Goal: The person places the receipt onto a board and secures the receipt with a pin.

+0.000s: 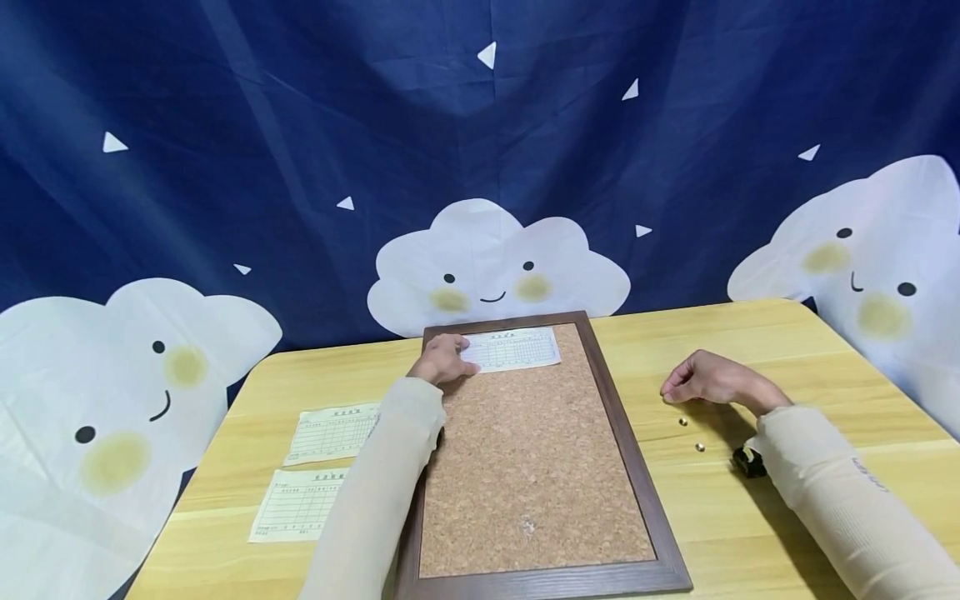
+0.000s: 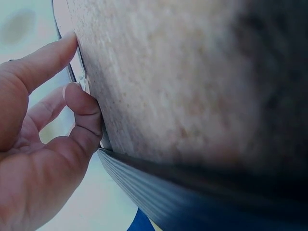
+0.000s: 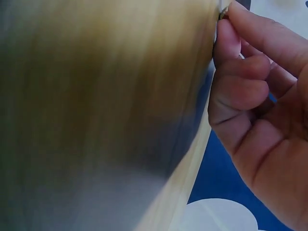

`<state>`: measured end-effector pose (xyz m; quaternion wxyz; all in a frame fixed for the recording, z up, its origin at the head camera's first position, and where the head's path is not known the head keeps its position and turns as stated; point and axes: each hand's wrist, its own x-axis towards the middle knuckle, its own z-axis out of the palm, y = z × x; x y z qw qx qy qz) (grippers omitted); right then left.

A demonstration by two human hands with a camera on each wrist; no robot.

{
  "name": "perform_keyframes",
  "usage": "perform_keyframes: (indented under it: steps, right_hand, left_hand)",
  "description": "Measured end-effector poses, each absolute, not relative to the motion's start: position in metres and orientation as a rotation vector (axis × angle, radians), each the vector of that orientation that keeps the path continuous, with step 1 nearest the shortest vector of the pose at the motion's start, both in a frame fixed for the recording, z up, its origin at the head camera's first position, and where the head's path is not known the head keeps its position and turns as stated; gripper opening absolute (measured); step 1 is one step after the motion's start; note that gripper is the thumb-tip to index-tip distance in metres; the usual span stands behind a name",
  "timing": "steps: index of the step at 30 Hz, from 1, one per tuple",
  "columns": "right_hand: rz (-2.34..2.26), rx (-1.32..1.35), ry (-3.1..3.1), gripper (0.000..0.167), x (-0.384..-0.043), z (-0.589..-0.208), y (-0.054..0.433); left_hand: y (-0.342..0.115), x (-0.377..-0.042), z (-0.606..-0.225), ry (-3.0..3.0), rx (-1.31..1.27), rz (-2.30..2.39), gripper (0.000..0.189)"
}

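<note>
A framed cork board [image 1: 532, 467] lies on the table with a printed form [image 1: 517, 348] across its top end. My left hand [image 1: 442, 360] rests at the board's upper left, its fingers spread and touching the form's left end. From the left wrist view, the fingertips [image 2: 71, 42] meet the board surface just inside the frame. Right of the board, my right hand [image 1: 708, 379] is low over the table, pinching a small metal thumbtack [image 3: 223, 15] between thumb and index finger. Two more thumbtacks [image 1: 700, 447] lie on the table near that hand.
Two more printed forms [image 1: 296, 504] lie left of the board, partly covered by my left sleeve [image 1: 375, 492]. The board's dark wooden frame [image 1: 637, 467] is a raised border. A dark blue curtain with clouds [image 1: 495, 267] hangs behind the table's back edge.
</note>
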<state>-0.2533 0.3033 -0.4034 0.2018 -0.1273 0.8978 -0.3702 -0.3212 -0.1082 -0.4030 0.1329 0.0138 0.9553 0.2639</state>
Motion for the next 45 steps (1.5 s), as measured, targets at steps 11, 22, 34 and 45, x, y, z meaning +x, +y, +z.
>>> perform_keyframes:
  steps: [11,22,34,45]
  right_hand:
    - [-1.039,-0.371,2.537,0.015,-0.258,-0.400,0.299]
    - [-1.117,-0.359,2.543,0.017,-0.266,-0.392,0.286]
    - [-1.159,-0.338,2.522,0.010,-0.272,-0.386,0.277]
    - [-1.207,-0.334,2.505,0.015,-0.277,-0.380,0.272]
  left_hand:
    - [-0.108,-0.322,-0.406,2.769,0.027,0.783,0.055]
    - [-0.107,-0.322,-0.409,2.771,0.007,0.805,0.055]
    - [-0.106,-0.322,-0.407,2.761,-0.014,0.810,0.055]
    - [-0.107,-0.323,-0.405,2.759,-0.019,0.823,0.055]
